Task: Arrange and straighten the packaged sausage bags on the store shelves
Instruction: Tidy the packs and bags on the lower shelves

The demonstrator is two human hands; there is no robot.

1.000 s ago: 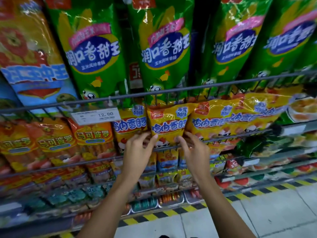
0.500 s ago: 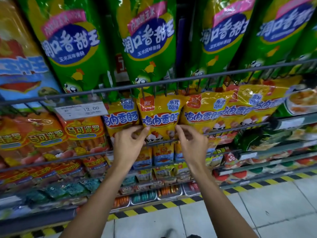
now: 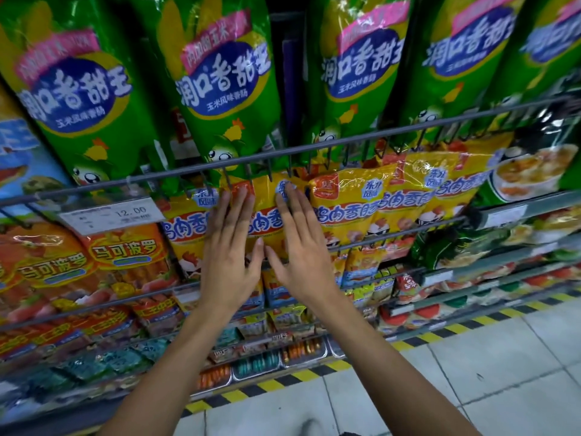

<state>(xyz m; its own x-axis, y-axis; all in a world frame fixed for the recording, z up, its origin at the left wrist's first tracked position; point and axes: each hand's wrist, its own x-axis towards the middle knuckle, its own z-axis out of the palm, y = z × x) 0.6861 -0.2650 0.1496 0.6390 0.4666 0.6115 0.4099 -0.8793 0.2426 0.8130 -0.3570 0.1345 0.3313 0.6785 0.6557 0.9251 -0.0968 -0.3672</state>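
Both hands have let go of the bag's lower edge and slid upward. The left hand [image 3: 231, 256] and right hand [image 3: 301, 256] now lie flat, fingers straight (no grip at all), on the yellow sausage bag [image 3: 267, 221] hanging behind the shelf rail [image 3: 314, 146]. Below, a tiled floor [image 3: 471, 388].

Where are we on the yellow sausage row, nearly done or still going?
Mid-job. Done: the green bags above hang fairly even. In hand: left hand and right hand press flat on one yellow bag. Left: the yellow bags to its right overlap and tilt.
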